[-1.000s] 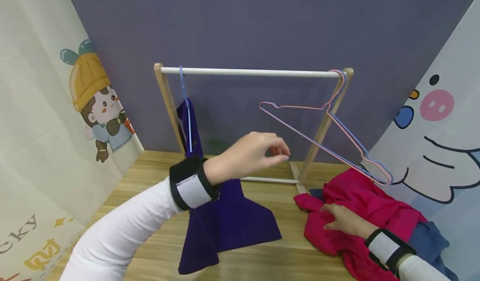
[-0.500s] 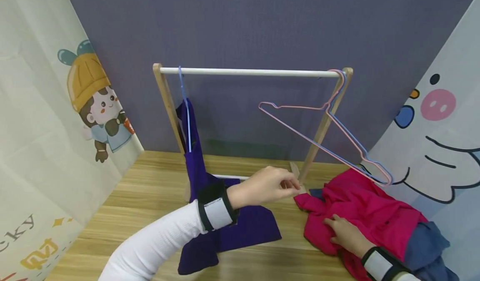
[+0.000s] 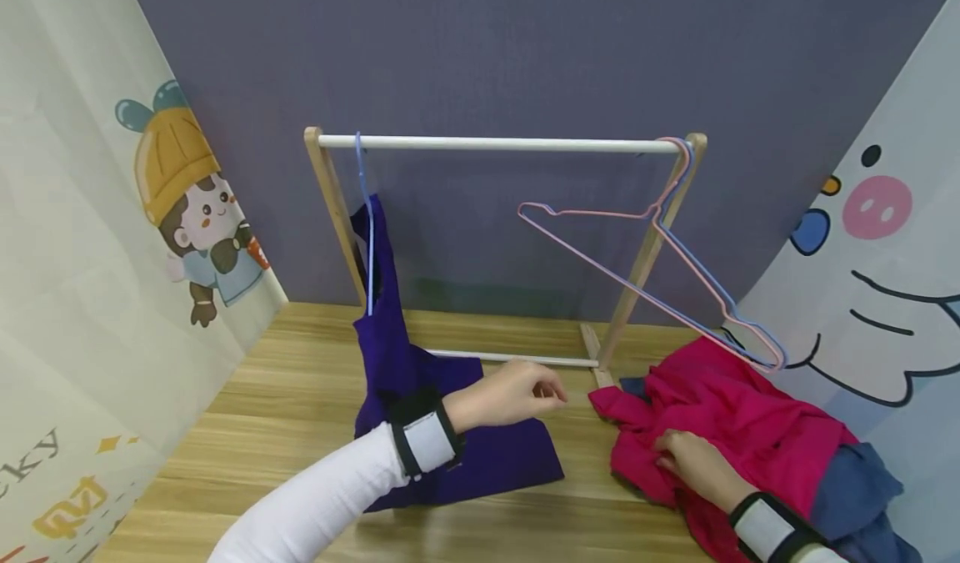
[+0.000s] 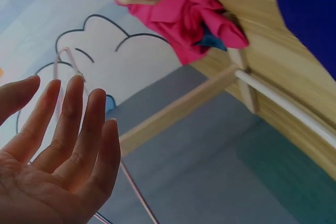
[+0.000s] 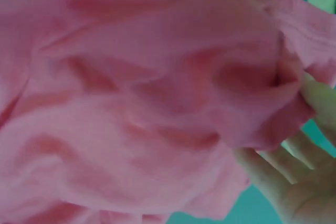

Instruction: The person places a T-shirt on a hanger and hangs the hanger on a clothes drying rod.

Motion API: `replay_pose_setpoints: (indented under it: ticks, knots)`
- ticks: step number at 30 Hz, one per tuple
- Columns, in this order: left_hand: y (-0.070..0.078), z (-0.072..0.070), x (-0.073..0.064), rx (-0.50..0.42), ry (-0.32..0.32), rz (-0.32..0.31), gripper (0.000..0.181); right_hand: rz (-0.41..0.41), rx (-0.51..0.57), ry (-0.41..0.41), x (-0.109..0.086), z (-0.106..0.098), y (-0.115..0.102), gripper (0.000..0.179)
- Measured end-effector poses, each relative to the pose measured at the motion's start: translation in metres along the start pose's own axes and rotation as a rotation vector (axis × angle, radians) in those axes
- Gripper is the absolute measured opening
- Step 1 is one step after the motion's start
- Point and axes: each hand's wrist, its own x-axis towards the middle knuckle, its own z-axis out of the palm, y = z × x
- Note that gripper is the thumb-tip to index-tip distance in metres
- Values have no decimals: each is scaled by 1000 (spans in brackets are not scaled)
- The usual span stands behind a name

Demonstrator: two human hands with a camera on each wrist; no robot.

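Note:
My left hand [image 3: 510, 392], fingers loosely bent, hovers in front of a dark purple garment [image 3: 390, 329]. In the left wrist view its palm and relaxed fingers [image 4: 65, 153] hold nothing. The purple garment hangs from a blue hanger [image 3: 371, 238] at the rack's left end, its lower part spread on the table. To the right, my right hand [image 3: 705, 467] is at the near left side of a crumpled red garment [image 3: 757, 413]. Up close, thumb and fingers [image 5: 273, 174] pinch a fold of that red cloth [image 5: 157, 93]. The garment's exact kind cannot be told.
A small rack with wooden sides and a white rail [image 3: 487, 143] stands at the back. Pink and blue hangers [image 3: 600, 275] hang at its right end, reaching over the red garment. Blue-grey cloth [image 3: 855, 480] lies under the red one. Printed curtains [image 3: 75, 238] flank the wooden table [image 3: 300, 429].
My left hand has come down toward the table, then back slightly left. The purple garment's front flap has shifted up and left. My right hand has moved slightly on the red garment.

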Motion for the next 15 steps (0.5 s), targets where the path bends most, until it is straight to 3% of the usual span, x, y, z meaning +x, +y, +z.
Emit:
replay_pose_setpoints:
  ticks: [3, 9, 15]
  knots:
    - [-8, -1, -6, -11, -10, -35, 12, -14, 101, -17, 3, -11, 5, 11]
    - [-20, -5, -15, -29, -16, -79, 11, -176, 178, 12, 8, -28, 17, 7]
    - [-28, -8, -21, -36, -22, -80, 11, -112, 127, -47, 9, -42, 14, 15]
